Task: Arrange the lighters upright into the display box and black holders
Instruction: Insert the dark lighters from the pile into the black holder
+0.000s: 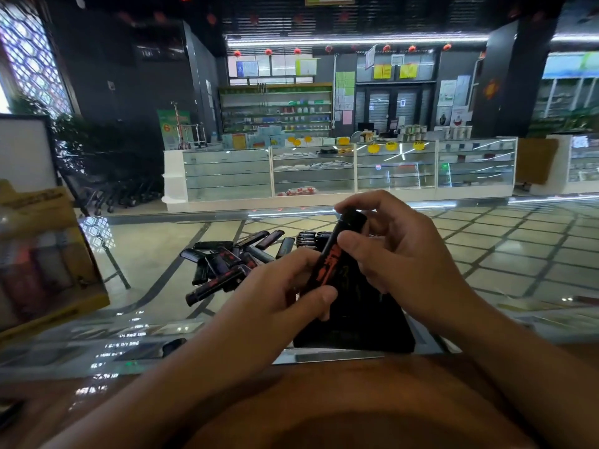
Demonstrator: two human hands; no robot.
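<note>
black lighter (327, 264) with red print, black holder (356, 319), yellow display box (55, 254).

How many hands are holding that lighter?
2. The left hand pinches the lighter near its bottom; the right hand grips it near the top.

Display box (48, 254) blurred, cut off at left edge.

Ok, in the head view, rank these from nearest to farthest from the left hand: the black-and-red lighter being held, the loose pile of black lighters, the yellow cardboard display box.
1. Black-and-red lighter: gripped by the left hand, also by the right hand.
2. Loose pile of black lighters: on the glass counter, just beyond and left.
3. Yellow cardboard display box: far left edge.
</note>
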